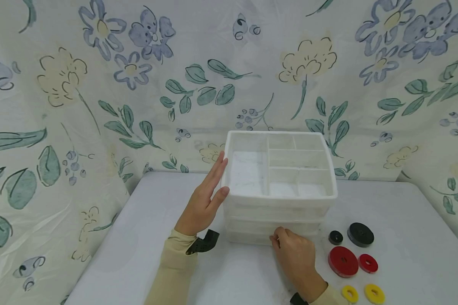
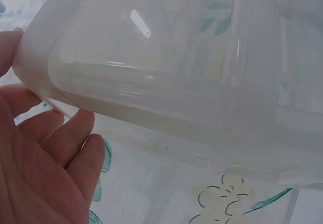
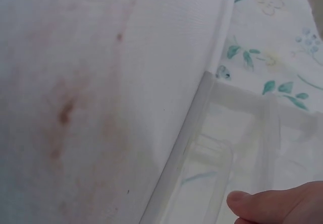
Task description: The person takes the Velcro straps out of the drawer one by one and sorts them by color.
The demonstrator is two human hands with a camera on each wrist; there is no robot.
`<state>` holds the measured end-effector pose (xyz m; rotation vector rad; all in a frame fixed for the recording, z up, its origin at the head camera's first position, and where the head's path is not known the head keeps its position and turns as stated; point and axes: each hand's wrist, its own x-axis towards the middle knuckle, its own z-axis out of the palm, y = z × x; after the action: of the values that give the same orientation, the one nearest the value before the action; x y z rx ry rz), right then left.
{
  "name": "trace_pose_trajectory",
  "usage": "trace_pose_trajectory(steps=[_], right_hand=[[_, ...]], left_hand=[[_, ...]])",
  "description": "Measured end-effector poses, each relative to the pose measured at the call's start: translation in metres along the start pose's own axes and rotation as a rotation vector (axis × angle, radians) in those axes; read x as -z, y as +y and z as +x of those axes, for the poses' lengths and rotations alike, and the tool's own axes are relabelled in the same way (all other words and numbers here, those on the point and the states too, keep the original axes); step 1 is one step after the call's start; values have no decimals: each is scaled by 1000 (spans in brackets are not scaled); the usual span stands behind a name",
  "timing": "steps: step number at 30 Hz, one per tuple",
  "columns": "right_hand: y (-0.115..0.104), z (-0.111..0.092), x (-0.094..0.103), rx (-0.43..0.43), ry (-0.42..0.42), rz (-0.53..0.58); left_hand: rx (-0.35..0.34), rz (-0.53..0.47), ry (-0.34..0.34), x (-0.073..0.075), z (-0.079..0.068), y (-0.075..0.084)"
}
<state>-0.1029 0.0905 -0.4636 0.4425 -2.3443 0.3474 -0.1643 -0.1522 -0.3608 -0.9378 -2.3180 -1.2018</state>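
Note:
A white plastic drawer organizer [image 1: 280, 198] stands on the table, its top divided into compartments and its translucent drawers facing me. My left hand [image 1: 203, 202] lies along the organizer's left side with fingers extended. In the left wrist view, the fingertips of the left hand [image 2: 55, 153] touch the translucent wall [image 2: 151, 103]. My right hand [image 1: 295, 254] is at the front of the bottom drawer [image 1: 252, 232], fingers curled and thumb against the index finger, seeming to pinch its front edge. The right wrist view shows only the thumb [image 3: 267, 204] and part of a finger; the contact is hidden.
Right of the organizer lie two black discs [image 1: 360, 234], a large red disc [image 1: 342, 262], a small red ring [image 1: 368, 263] and two yellow rings [image 1: 374, 294]. A flower-printed cloth [image 1: 198, 38] hangs behind the white table [image 1: 137, 237].

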Motion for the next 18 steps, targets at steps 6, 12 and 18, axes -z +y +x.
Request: trace_pose_trajectory(steps=[6,12,18], right_hand=[[0,-1,3,-27,-65,19],[-2,3,15,-99,-172,61],[0,6,31,-217,-305,87]], left_hand=[[-1,-2,-7,-1,0,-2],[2,5,-13,1,0,-2],[-8,11,9,3,-1,-1]])
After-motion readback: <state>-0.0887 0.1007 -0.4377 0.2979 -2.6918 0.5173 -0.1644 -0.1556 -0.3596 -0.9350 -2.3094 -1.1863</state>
